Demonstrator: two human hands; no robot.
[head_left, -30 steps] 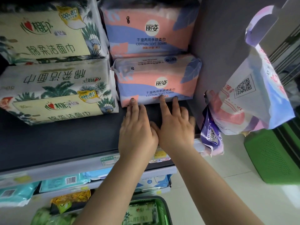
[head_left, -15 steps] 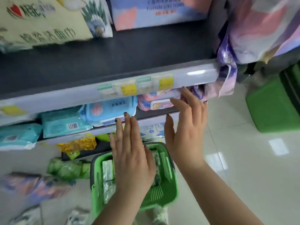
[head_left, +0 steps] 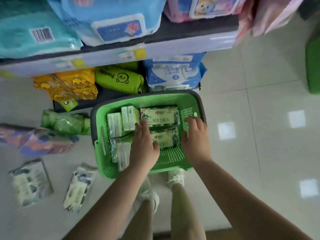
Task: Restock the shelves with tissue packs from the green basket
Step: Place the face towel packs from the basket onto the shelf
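Both hands spread flat, gripping nothing, left hand (head_left: 144,144) over green-and-cream tissue packs (head_left: 160,116) with blurred red-heart logo, right hand (head_left: 195,135) at green basket (head_left: 173,158) wall, frame centre, barcoded teal pack (head_left: 39,32) upper left, writing unreadable.

The basket (head_left: 197,101) stands on the floor (head_left: 259,135) just before the shelves (head_left: 173,47), between them and the person's feet. In it, tissue packs (head_left: 160,116) lie flat at the right and others (head_left: 130,116) stand on edge at the left. The left hand (head_left: 142,148) and right hand (head_left: 196,141) are over the basket, side by side. Left of the basket, loose packs (head_left: 30,181) lie on the floor. Another basket (head_left: 313,66) stands far right
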